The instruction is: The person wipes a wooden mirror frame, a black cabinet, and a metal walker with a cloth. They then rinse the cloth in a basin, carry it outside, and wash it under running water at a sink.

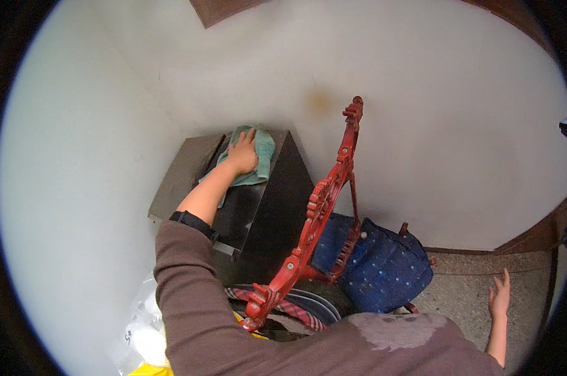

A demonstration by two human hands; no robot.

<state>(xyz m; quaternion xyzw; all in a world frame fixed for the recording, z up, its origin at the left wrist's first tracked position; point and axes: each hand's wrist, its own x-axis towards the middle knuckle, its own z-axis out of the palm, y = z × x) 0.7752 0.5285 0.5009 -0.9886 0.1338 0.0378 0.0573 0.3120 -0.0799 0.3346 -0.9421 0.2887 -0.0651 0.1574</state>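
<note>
My left hand point(244, 153) reaches out to a dark, box-shaped cabinet point(278, 207) in the corner. It holds a pale green cloth point(263, 152) against the cabinet's top surface, with some fingers spread over the fabric. The cloth's edges hang loosely around the palm. Some of the top shows a dull film, and the part nearer me looks darker and shinier. Low at the right, my right hand point(500, 296) hangs apart from everything, with its fingers loosely extended and nothing in it.
A red ornate frame point(328, 192) rises between the cabinet and a navy fabric item with white dots point(386, 263). Below the frame lies something with red plaid trim point(302, 312). Clear plastic wrapping point(140, 324) sits at lower left. White walls point(429, 117) meet behind the cabinet.
</note>
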